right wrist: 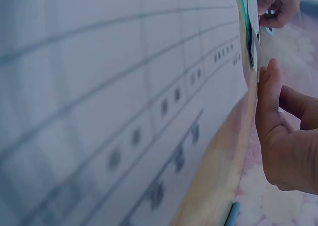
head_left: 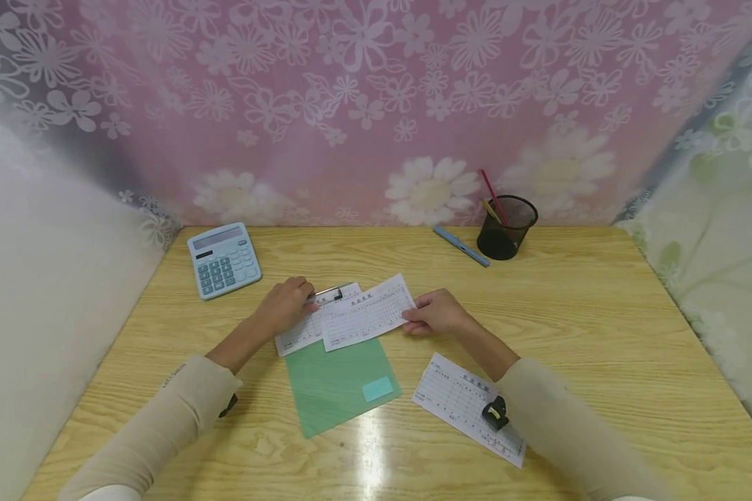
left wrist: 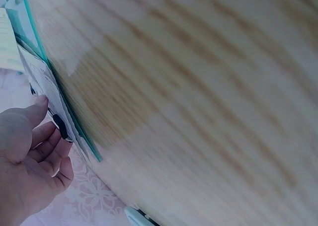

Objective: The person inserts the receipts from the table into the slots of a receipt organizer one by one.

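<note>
A green clipboard [head_left: 335, 390] with a pale blue label [head_left: 377, 389] lies mid-table. My left hand [head_left: 286, 306] grips the metal clip [head_left: 326, 296] at its far end. In the left wrist view the thumb of that hand [left wrist: 35, 151] lies over the clip, with the fingers curled beneath. A printed form [head_left: 297, 339] sits at the clip, its upper part covered. Overlapping it, a second printed form [head_left: 371, 314] slants across the board, its right edge pinched by the thumb and fingers of my right hand [head_left: 439, 313].
Another printed form [head_left: 454, 400] rests on the table under the right forearm. At the back left is a blue calculator [head_left: 225, 263]. A blue pen [head_left: 461, 245] lies beside a black mesh pen cup [head_left: 500, 245] holding a red pencil [head_left: 492, 195]. Floral cloth hangs behind.
</note>
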The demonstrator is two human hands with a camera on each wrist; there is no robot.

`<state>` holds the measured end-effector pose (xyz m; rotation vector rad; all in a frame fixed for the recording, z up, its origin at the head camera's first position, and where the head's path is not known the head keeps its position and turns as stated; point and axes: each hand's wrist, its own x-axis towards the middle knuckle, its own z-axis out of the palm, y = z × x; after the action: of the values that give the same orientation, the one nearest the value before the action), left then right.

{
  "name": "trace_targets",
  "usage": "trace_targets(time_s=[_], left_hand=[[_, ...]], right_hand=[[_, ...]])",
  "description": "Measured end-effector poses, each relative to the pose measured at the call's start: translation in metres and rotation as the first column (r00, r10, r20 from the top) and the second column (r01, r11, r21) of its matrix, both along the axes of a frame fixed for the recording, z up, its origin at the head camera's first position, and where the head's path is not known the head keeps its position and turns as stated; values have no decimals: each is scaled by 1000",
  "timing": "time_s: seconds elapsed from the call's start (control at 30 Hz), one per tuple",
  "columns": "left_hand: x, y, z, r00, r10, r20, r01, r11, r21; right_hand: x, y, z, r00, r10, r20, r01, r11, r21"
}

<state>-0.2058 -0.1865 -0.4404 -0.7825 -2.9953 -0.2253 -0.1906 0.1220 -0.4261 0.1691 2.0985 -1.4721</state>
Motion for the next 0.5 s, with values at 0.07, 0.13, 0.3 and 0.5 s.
trace_targets(time_s=[0.07, 0.13, 0.3, 0.5], left_hand=[[-1, 0, 0, 1000, 0, -1, 0, 1000, -3], [-1, 0, 1, 1000, 0, 0, 0, 1000, -6], [-1, 1, 4, 1000, 3, 10, -3, 1000, -8], [-1, 2, 4, 1000, -4, 3, 4, 1000, -7]], right_hand=[[-1, -8, 0, 999, 27, 19, -28, 1000, 13], [-1, -15, 0, 998, 57, 27, -58, 998, 29], [-1, -31, -1, 996, 75, 55, -77, 996, 42], [2, -51, 0, 995, 78, 61, -80, 996, 29]])
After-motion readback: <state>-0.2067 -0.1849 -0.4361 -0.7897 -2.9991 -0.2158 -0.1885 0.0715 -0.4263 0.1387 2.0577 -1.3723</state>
